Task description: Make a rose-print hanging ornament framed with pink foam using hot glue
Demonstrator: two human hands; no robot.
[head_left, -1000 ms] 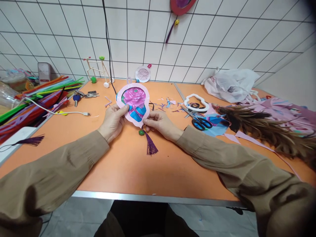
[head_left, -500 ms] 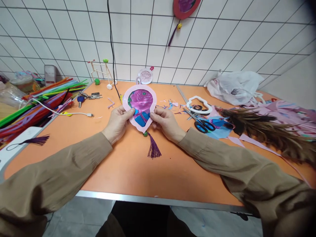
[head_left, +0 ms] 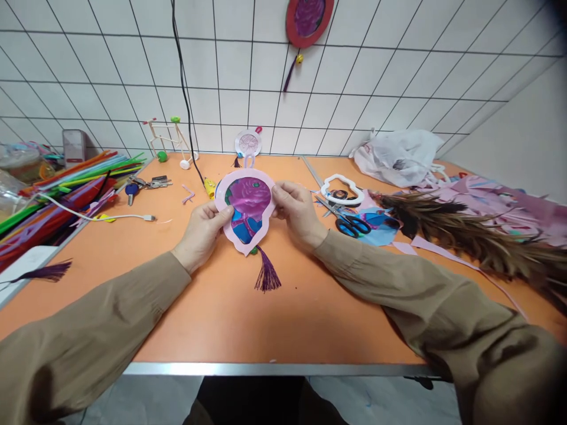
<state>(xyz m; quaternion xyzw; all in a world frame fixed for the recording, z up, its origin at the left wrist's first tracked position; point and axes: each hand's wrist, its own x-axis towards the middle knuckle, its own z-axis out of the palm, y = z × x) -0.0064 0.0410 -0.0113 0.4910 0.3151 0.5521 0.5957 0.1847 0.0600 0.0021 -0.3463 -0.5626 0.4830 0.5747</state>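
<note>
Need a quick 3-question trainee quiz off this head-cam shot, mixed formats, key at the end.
1. Multiple choice: what hangs below the pink-rimmed ornament?
A) a yellow bell
B) a purple tassel
C) a set of keys

2. True or false: neither hand is touching the scissors.

3. Short answer: which hand grips the pink-rimmed ornament higher up in the picture, and what does the other hand do?

Key
1. B
2. True
3. The right hand grips higher, near the top right of the rim; the left hand pinches the opposite side, lower down.
</note>
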